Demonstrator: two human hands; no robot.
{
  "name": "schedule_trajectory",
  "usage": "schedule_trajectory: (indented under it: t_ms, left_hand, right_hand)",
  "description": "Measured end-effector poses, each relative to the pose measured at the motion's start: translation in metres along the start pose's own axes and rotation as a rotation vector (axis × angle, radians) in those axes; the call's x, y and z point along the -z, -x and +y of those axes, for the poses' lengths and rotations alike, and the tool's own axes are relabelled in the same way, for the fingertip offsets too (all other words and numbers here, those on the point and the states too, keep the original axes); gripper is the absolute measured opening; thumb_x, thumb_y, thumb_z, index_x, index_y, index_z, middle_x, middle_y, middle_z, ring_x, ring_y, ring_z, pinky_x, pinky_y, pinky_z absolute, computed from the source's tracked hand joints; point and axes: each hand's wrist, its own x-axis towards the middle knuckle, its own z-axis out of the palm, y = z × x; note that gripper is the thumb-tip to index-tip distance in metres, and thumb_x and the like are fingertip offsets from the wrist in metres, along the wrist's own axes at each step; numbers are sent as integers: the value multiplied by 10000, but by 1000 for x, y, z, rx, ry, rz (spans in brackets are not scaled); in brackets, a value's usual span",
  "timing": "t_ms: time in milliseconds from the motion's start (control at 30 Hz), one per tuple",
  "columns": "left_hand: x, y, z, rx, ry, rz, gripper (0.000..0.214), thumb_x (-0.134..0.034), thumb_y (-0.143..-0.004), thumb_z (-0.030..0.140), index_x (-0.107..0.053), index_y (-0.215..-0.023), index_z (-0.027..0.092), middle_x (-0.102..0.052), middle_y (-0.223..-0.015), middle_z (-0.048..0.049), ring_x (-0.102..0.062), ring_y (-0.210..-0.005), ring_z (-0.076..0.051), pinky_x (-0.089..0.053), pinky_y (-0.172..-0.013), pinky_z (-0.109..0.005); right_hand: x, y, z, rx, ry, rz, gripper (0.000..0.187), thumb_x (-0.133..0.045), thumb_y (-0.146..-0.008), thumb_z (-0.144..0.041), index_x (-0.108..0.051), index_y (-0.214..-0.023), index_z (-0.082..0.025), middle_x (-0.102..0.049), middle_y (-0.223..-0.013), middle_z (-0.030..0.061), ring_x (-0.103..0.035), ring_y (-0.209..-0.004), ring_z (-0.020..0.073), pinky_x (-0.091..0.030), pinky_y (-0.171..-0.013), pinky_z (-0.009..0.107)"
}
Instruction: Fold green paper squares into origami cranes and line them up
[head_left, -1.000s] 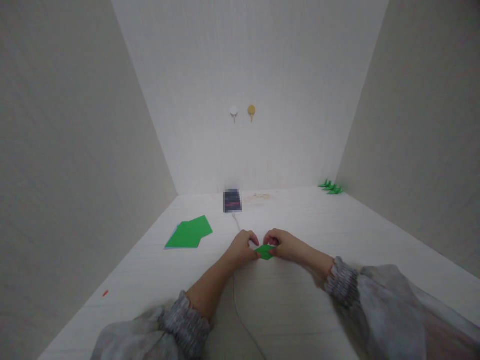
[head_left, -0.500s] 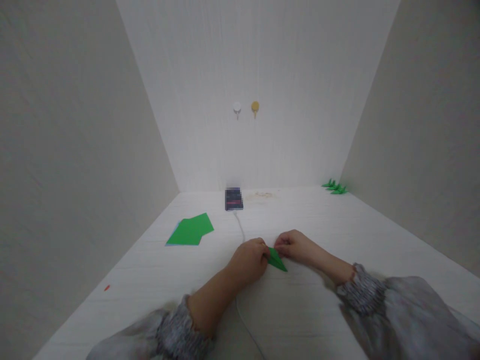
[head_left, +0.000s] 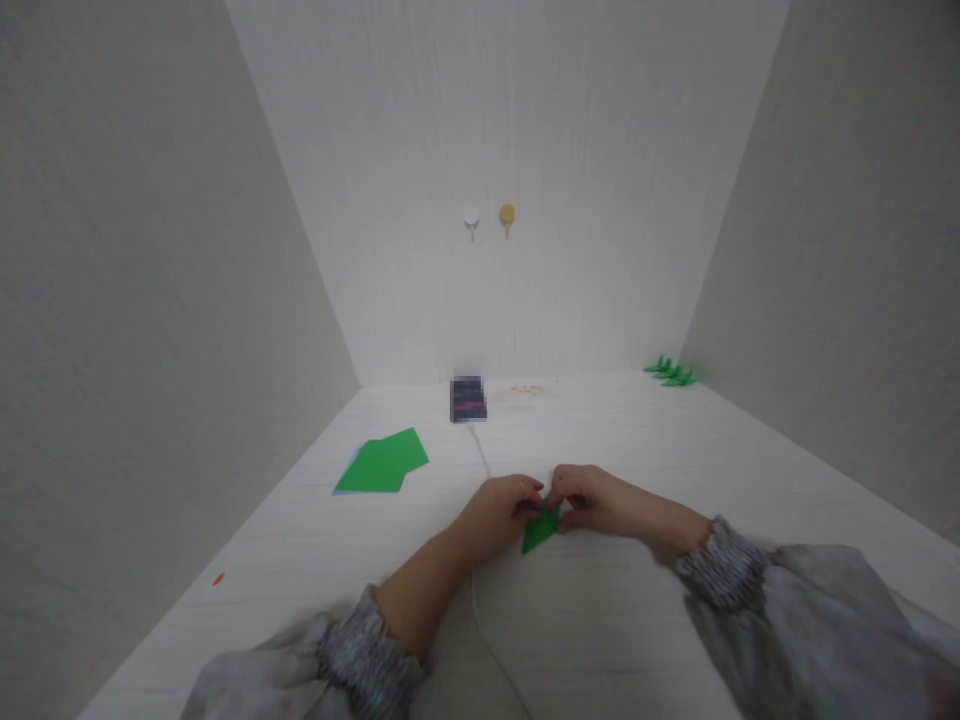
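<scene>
A small folded piece of green paper (head_left: 540, 532) lies between my two hands, low over the white table, its pointed end toward me. My left hand (head_left: 504, 514) grips its left side, fingers curled round the edge. On the other side my right hand (head_left: 585, 497) pinches the paper's upper right edge between thumb and fingers. The fingertips of both hands nearly meet at the top and hide part of the folds.
Flat green sheets (head_left: 382, 463) lie at the left. A dark pixelated device (head_left: 468, 400) with a white cable (head_left: 484, 625) sits by the back wall. Folded green paper figures (head_left: 671, 373) stand in the far right corner. A small red bit (head_left: 218, 579) lies at left.
The green paper has turned so its point now faces lower left instead of lower right. My right hand has closed in on it and now pinches its edge.
</scene>
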Motion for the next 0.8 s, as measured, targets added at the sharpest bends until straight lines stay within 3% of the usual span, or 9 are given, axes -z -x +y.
schedule_trajectory:
  t_ms: [133, 300, 400, 533, 800]
  left_hand:
    - [-2, -1, 1, 35, 55, 43, 179, -526, -670, 75, -613, -809, 147, -607, -914, -48, -559, -798, -131, -441, -727, -243]
    - [0, -3, 10, 53, -149, 59, 109, -545, -671, 121, -644, -696, 159, -566, -865, -52, -529, -785, -139, -420, -717, -246]
    - [1, -2, 13, 57, -201, -8, 178, -491, -704, 134, -653, -763, 178, -576, -739, -22, -525, -695, -123, -413, -657, -229]
    - [2, -1, 15, 78, -204, -51, 203, -476, -708, 163, -662, -787, 187, -607, -727, -8, -528, -665, -115, -404, -629, -214]
    - [0, -1, 9, 163, -76, -38, 214, -527, -684, 229, -660, -850, 204, -642, -711, 13, -545, -630, -105, -413, -593, -201]
  right_hand:
    - [1, 2, 1, 113, 29, -4, 139, -599, -720, -285, -659, -782, -176, -526, -817, 32, -503, -718, 117, -407, -626, 222]
    - [-5, 1, 5, 182, 12, -32, 171, -537, -773, -294, -653, -784, -170, -526, -800, 30, -512, -717, 110, -419, -644, 222]
    - [-6, 2, 6, 188, 5, -32, 172, -520, -786, -279, -649, -785, -164, -530, -790, 31, -514, -716, 109, -419, -645, 219]
    - [-6, 3, 5, 192, -28, -41, 173, -516, -790, -269, -647, -782, -156, -534, -777, 30, -518, -715, 107, -420, -640, 210]
    - [-7, 4, 4, 145, -77, -32, 188, -522, -785, -280, -662, -753, -159, -543, -765, 28, -527, -710, 108, -426, -643, 212]
